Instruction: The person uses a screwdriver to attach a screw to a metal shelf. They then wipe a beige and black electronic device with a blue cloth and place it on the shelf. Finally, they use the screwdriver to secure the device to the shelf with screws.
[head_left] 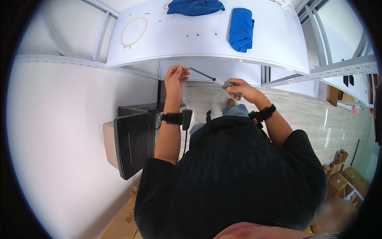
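In front of my body, my right hand is closed round the grey handle of a screwdriver. Its thin dark shaft points up and left, and its tip ends close beside the fingers of my left hand. The left hand is raised just below the front edge of the white table, with thumb and forefinger pinched together. Whatever sits in that pinch is too small to make out. Several small dark pieces, one of them a dark bit, lie on the tabletop beyond my hands.
A pale ring lies at the table's left. Toward the back are a blue cloth and a folded blue cloth. A black panel-shaped object stands by the left wall. Perforated metal posts flank the table; cardboard boxes sit lower right.
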Motion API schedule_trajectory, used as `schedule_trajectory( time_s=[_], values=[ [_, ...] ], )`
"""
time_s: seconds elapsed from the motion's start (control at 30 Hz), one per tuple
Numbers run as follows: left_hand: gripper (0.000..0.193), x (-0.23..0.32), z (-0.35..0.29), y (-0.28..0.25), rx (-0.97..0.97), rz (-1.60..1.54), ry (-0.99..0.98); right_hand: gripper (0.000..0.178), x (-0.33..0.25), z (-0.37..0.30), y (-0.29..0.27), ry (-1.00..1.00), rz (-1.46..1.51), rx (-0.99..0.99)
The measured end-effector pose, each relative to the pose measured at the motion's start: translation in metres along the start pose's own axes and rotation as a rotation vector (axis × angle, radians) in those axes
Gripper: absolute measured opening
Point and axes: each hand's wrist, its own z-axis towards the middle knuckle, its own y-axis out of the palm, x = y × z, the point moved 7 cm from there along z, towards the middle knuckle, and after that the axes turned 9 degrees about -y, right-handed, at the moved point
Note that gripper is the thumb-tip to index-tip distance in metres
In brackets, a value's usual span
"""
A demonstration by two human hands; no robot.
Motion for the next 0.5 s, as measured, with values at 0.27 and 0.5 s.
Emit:
schedule_trajectory(
  time_s=[0.27, 0.5],
  values=[
    [0.011, 0.029, 0.077, 0.017, 0.190, 0.606, 0.260, 0.025, -0.017, 0.016, -0.045, -0.040, 0.026, 0.176],
    [0.010, 0.047, 0.107, 0.034, 0.298, 1.030, 0.735, 0.023, -0.020, 0.011, -0.034, -0.058, 0.095, 0.374]
  ],
)
